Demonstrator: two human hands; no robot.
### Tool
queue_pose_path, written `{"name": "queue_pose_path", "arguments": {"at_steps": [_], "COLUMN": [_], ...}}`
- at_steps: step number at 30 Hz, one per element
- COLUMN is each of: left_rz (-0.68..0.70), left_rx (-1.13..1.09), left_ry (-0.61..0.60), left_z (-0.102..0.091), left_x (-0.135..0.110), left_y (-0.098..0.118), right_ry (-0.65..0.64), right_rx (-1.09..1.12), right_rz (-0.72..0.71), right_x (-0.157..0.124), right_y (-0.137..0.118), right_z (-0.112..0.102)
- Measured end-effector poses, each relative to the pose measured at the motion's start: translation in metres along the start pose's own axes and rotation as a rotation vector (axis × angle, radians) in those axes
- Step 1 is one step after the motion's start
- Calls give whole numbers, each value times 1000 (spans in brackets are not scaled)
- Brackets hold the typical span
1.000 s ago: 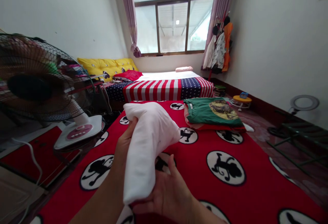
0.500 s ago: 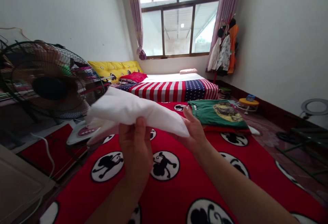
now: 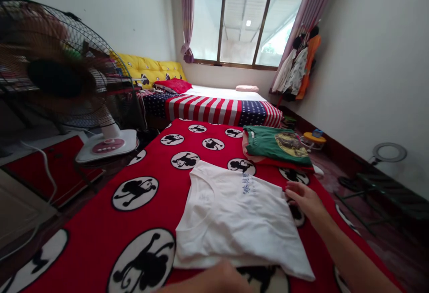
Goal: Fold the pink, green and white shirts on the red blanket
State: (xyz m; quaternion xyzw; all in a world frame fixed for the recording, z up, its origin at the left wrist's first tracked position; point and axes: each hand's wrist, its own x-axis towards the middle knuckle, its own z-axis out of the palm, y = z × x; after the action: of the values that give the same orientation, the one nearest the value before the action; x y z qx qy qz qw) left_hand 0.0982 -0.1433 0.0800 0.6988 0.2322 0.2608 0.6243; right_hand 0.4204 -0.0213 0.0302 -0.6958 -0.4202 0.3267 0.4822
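A folded white T-shirt lies flat on a red cover with black monkey figures in white circles. Its neckline points left, and small blue lettering runs across its far part. At the shirt's far right corner is my right hand, fingers stretched toward the edge and touching or almost touching it. My left hand is low in the view by the shirt's near edge; its fingers are hidden. Farther back on the cover sits a stack of folded clothes, a green shirt with a yellow print on top.
On the left an electric fan stands on a white base. A second bed with a striped, starred cover is under the window. To the right are a ring light, a dark folding stool and a small yellow stool.
The white T-shirt, held up as a bundle in both hands before, now lies on the red cover. My left hand has dropped toward me; my right hand has moved right and down.
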Motion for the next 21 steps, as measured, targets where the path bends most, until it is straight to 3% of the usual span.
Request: {"name": "queue_pose_path", "arguments": {"at_steps": [2, 4, 6, 8, 9, 11, 13, 15, 21], "left_rz": [-160, -201, -183, -231, -267, -329, -346, -357, -370], "left_rx": [-7, -5, 27, 24, -5, -129, -272, -367, -571], "left_ry": [110, 464, 781, 912, 905, 770, 600, 512, 601], "left_z": [-34, -73, -106, -124, -127, -122, -111, -100, -82], "left_x": [-10, -16, -21, -23, -23, -23, -20, -16, 0], "left_y": [-7, -20, -38, -54, -59, -61, -55, -46, -38], "right_ry": [-74, -215, -263, -233, -221, -226, -228, -221, -268], "right_rx": [-249, -510, -733, -832, -817, -690, -484, -275, 37], "right_rz": [-17, -6, -48, -137, -174, -217, -236, -234, -159], "right_x": [-15, -32, -48, -60, -64, -71, -76, -80, -94], "right_y": [6, 6, 2, -4, -7, -11, -14, -16, -31], "right_z": [-13, -19, -18, -12, -8, 2, 10, 17, 17]}}
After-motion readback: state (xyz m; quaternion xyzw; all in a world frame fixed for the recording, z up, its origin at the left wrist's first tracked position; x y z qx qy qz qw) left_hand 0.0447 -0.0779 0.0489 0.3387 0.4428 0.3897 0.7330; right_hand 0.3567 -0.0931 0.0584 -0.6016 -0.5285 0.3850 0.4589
